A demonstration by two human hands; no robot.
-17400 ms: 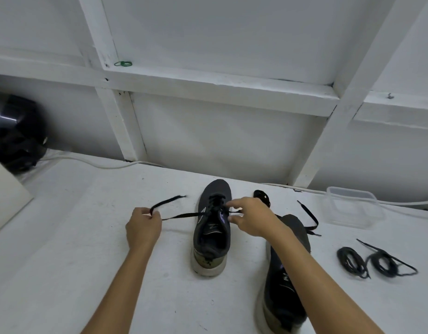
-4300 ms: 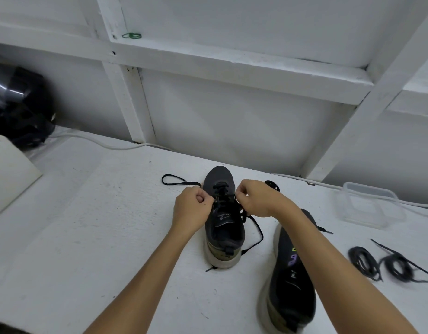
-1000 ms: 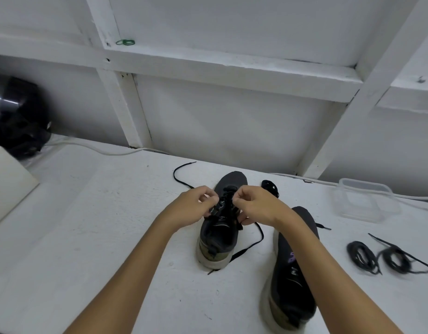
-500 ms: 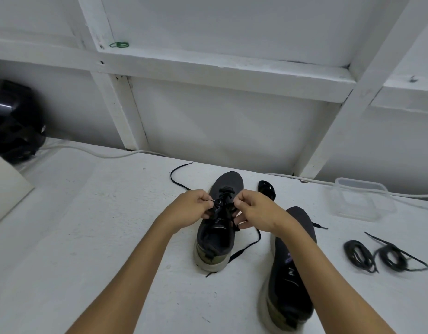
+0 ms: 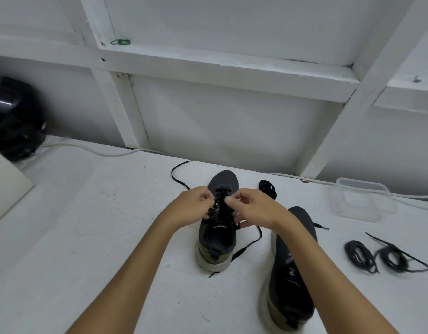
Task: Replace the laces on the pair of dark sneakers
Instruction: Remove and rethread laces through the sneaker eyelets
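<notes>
Both hands have come close together over the middle shoe (image 5: 217, 227). Left hand (image 5: 191, 204) and right hand (image 5: 250, 208) each pinch the black lace (image 5: 246, 247) at the holes, mid-frame. Lacing is underway, I think; next, pull it through snugly.

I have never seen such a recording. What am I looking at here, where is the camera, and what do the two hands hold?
No machine here: a person works bare-handed, and one camera on their head looks down at a white table. The left hand and right hand each pinch the black lace over the eyelets of a dark grey sneaker. The second dark sneaker lies on the right. Farther right lie two coiled black laces and a clear plastic container.
</notes>
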